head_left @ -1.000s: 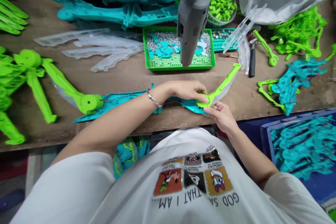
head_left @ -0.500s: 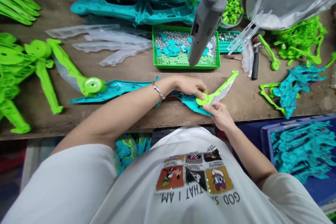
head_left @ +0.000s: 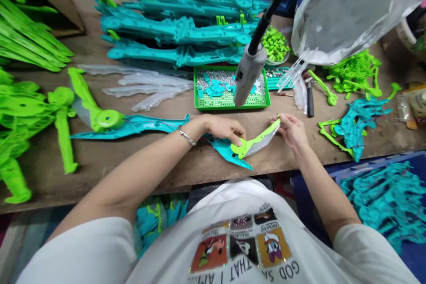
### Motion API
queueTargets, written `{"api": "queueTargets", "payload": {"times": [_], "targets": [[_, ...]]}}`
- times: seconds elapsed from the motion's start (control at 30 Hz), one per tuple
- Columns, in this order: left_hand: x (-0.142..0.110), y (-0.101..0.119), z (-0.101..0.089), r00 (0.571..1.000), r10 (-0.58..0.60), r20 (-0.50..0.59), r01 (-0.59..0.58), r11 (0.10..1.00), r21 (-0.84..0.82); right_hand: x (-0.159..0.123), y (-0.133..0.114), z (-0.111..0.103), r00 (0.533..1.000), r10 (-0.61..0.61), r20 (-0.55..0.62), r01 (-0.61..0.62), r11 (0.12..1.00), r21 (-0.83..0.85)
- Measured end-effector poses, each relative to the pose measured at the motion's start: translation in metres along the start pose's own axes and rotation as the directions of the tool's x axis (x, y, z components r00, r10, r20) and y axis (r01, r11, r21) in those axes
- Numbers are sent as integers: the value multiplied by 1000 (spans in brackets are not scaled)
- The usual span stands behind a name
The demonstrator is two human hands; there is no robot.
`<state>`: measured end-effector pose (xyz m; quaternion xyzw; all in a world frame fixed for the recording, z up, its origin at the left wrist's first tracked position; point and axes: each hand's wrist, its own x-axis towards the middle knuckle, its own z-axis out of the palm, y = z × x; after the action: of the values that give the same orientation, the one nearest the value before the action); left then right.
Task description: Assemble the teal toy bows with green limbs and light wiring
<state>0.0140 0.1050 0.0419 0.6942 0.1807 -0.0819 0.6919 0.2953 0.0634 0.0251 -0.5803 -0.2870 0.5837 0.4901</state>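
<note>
I have my left hand (head_left: 228, 129) pressed down over the teal shell (head_left: 229, 151), a flat moulded plastic piece with a pointed tip, fingers curled and pinching near the round hub of the green limb (head_left: 254, 138). That limb is a thin, curved, glossy lime blade with a clear film-like strip along its lower edge; it lies on the shell between my hands. My right hand (head_left: 293, 131) grips its far tip between thumb and fingertips, closed narrow on it.

Just beyond my left hand hangs a grey power screwdriver (head_left: 248, 75), smooth cylindrical body on a black cord, tip pointing down. Behind it sits a green perforated tray (head_left: 229, 102) of small silvery screws and teal bits. Off my left wrist the long teal body (head_left: 133, 125) stretches away, ending at a lime disc joint (head_left: 106, 120). Past that, translucent blade covers (head_left: 149, 86) lie on the worn wooden tabletop (head_left: 166, 164). Outward from my right hand lie black-handled pliers (head_left: 310, 100), then a tangle of teal and lime parts (head_left: 353, 126). Farther back, stacked teal shells (head_left: 179, 31) and a bowl of lime caps (head_left: 274, 44).
</note>
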Motion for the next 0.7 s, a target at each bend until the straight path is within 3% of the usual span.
{"api": "queueTargets", "payload": {"times": [0.13,0.33,0.47,0.5,0.57,0.63,0.7], "targets": [[-2,-2,-1,999,-21,-40,22,999,31,5,0,-1,999,12,52,-11,1000,-20],[-10,3,-5,989,-55,-136,92,955,284,15,-14,-5,988,94,122,-89,995,-40],[-19,12,5,957,-59,-284,188,870,455,24,-14,-4,991,88,103,-77,991,-108],[-22,13,12,939,-50,-339,224,839,496,25,-13,-3,997,39,65,-27,985,-168],[-27,15,29,877,9,-480,299,772,561,23,-12,2,981,-190,-30,168,925,-342],[-32,14,53,768,120,-629,369,720,588,14,-15,14,890,-455,-20,386,776,-499],[-34,11,79,647,234,-725,413,692,592,-1,-22,36,823,-555,119,529,674,-516]]}}
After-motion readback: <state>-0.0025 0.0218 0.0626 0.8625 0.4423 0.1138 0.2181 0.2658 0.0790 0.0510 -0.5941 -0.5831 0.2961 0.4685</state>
